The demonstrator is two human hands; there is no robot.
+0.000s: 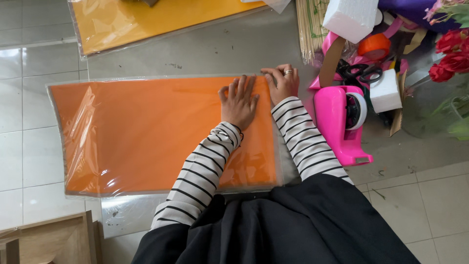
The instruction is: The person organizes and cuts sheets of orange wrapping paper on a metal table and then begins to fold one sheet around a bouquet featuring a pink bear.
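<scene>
On the grey tiled floor (220, 49), a large flat pack of orange paper sheets in clear plastic wrap (146, 132), lying lengthwise across the view. Near its right end, the left hand (239, 103) pressed palm down on the orange sheets, fingers spread and flat, clamped on nothing. Just beside it, at the pack's upper right corner, the right hand (282, 82), a ring on one finger, fingers curled over the clear plastic edge; whether pinching the wrap or only resting on it, could not tell. Both forearms in black-and-white striped sleeves (303, 142), above a black garment (293, 225) filling the lower middle of the view.

Right of the pack, close to the right sleeve, a bright pink plastic tape dispenser (337, 124) with a roll mounted in it. Beyond that, a white foam block (385, 90), a pair of black-handled scissors (361, 72), an orange tape roll (374, 46) and a larger white foam block (349, 17). Beside these, a bundle of thin bamboo sticks (309, 29). At the far right edge, red artificial flowers (452, 56). At the top left, well apart from the hands, a second wrapped pack of yellow-orange sheets (146, 19). At the bottom left corner, a pale wooden frame (53, 239).
</scene>
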